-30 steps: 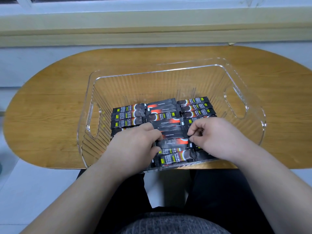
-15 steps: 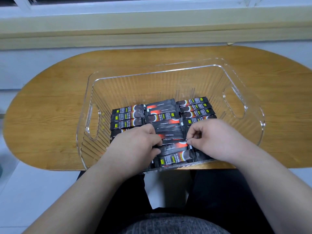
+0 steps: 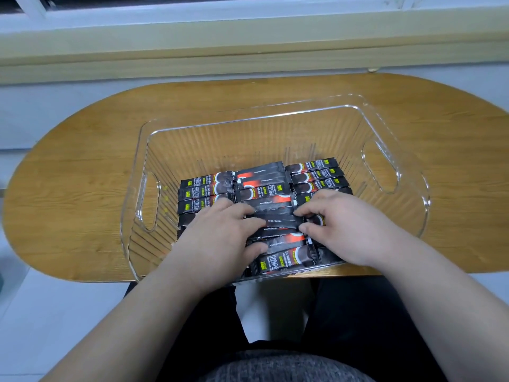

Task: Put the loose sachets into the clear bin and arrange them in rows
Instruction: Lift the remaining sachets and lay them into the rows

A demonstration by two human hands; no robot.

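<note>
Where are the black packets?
Head view, centre: the sachets lie in rows in the bin, near side, left hand and right hand on them.

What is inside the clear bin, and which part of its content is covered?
Black sachets lie in three rows inside the clear bin. The left hand and right hand cover some near ones, so their arrangement there is hidden.

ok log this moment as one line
step: arranging rows | left hand: presses sachets | right hand: pinches end of sachets | bin: on table, sachets inside in rows
</note>
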